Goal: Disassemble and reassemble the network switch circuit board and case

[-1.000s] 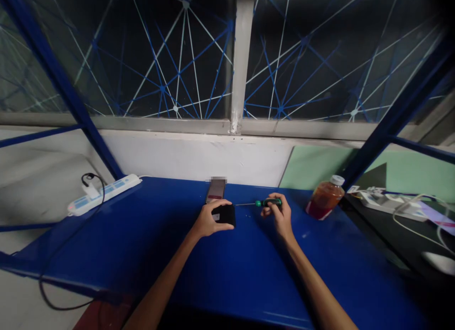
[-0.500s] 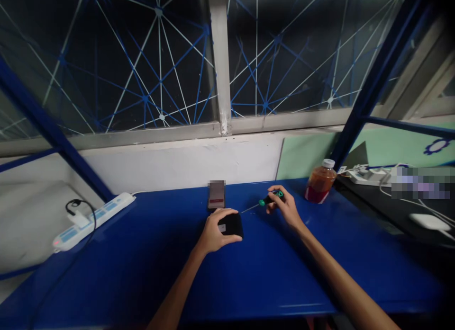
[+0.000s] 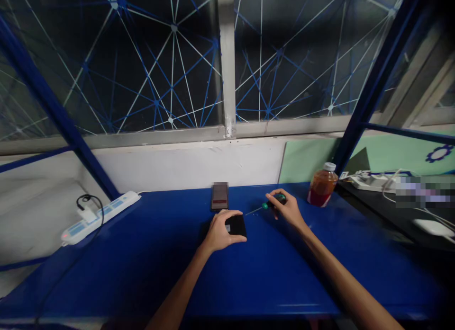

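My left hand [image 3: 221,231] grips a flat black box-like device [image 3: 237,227] with a small pale label, thumb along its near edge and fingers along the far one. In my right hand [image 3: 286,207] is a screwdriver [image 3: 275,201] with a green and black handle. Its thin shaft points left, the tip close to the device's far right corner; whether they touch I cannot tell. Several tiny bright bits, perhaps screws [image 3: 255,214], lie on the blue table [image 3: 270,273] under the shaft. Just beyond my left hand lies a phone [image 3: 219,197].
A white power strip [image 3: 101,216] with a plugged-in black cable lies at the left. To the right stands a bottle of reddish-brown drink [image 3: 323,185]. Farther right, a black surface [image 3: 387,211] carries cables and a white mouse-like object [image 3: 432,227]. Blue frame bars rise at both sides.
The camera view has shifted. The screwdriver has tilted, its handle now higher than its tip, and my right fingers have shifted around the handle. My left hand keeps hold of the black device.
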Action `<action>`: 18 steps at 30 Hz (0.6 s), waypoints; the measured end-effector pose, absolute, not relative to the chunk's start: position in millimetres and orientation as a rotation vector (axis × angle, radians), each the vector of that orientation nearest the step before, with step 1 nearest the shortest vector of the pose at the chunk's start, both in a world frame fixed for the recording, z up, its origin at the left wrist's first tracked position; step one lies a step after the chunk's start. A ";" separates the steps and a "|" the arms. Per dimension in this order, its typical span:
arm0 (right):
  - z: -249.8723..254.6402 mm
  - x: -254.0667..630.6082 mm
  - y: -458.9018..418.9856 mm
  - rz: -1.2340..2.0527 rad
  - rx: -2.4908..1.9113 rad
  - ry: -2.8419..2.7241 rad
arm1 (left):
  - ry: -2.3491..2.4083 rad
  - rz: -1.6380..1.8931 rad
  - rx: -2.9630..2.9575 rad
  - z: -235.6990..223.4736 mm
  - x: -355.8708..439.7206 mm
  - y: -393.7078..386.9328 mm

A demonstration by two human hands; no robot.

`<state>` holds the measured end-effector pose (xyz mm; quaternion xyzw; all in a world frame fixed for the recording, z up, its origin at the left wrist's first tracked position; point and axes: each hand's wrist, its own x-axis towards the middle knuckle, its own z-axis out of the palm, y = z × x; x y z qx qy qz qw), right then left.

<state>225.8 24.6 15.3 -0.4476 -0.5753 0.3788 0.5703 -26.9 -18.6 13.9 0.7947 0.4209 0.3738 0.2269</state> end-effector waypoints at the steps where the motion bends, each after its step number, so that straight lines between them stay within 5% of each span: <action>1: 14.9 226.3 25.3 0.912 -1.047 -1.333 | 1.167 1.029 2.191 13.9 -27.0 -18.9; 6: 12.1 228.3 27.2 1.094 -0.911 -1.284 | 1.179 1.035 2.157 16.9 -27.9 -21.2; 13: 10.4 224.5 26.3 0.813 -1.036 -1.348 | 1.166 1.053 2.157 18.9 -29.0 -20.3; 18: 12.6 225.2 26.3 0.970 -0.954 -1.334 | 1.173 1.054 2.150 18.6 -29.6 -19.9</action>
